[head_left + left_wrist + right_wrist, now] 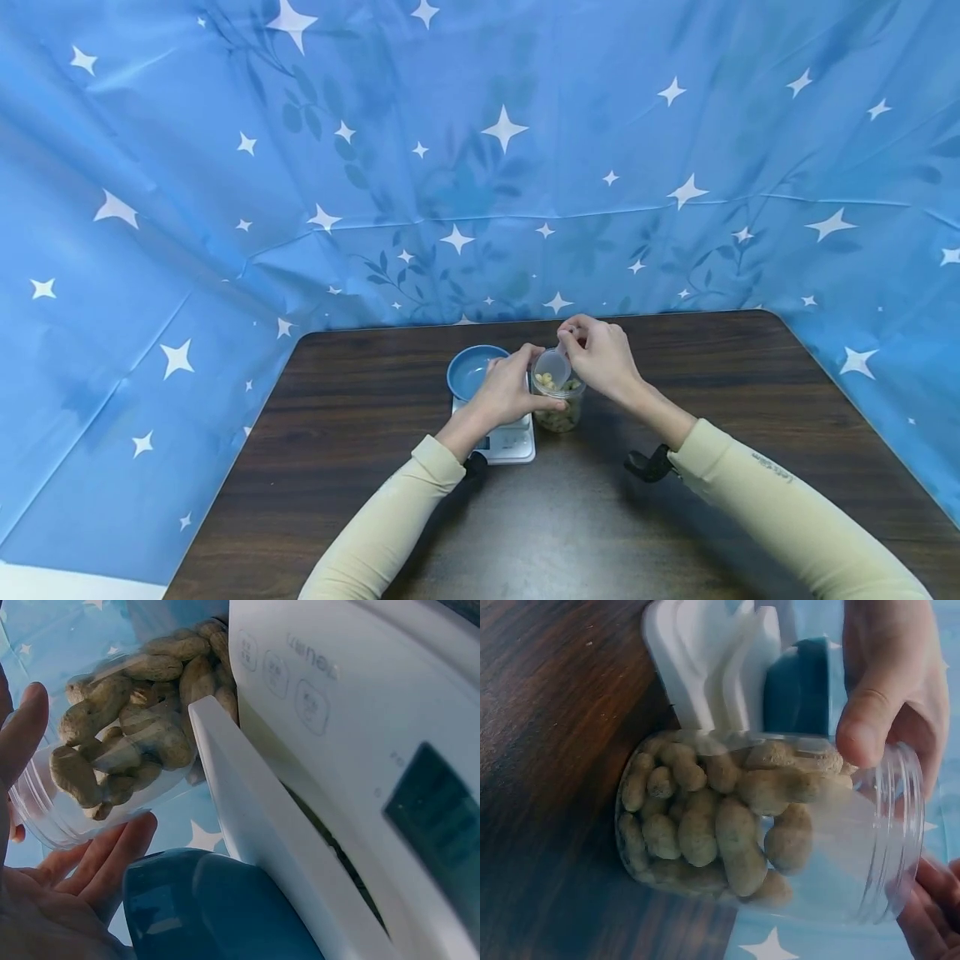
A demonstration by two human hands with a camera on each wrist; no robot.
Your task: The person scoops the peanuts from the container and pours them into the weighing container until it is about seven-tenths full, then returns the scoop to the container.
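Note:
A clear plastic jar (832,847) of unshelled peanuts (161,712) stands on the table. My left hand (510,387) grips it near the rim, thumb on the near side and fingers round the far side. Over the jar's mouth, my right hand (600,354) pinches the handle of a translucent scoop (552,367). The scoop's bowl is tilted into the mouth, with pale peanuts (546,381) at its lower edge. In the right wrist view, only some fingertips (930,900) of the right hand show, beside the threaded rim.
Just left of the jar is a white kitchen scale (513,446) with buttons and a dark display (439,817). A blue bowl (467,372) sits on the scale, partly behind my left hand. The dark wood table (337,467) ends at a blue star-patterned cloth (450,167).

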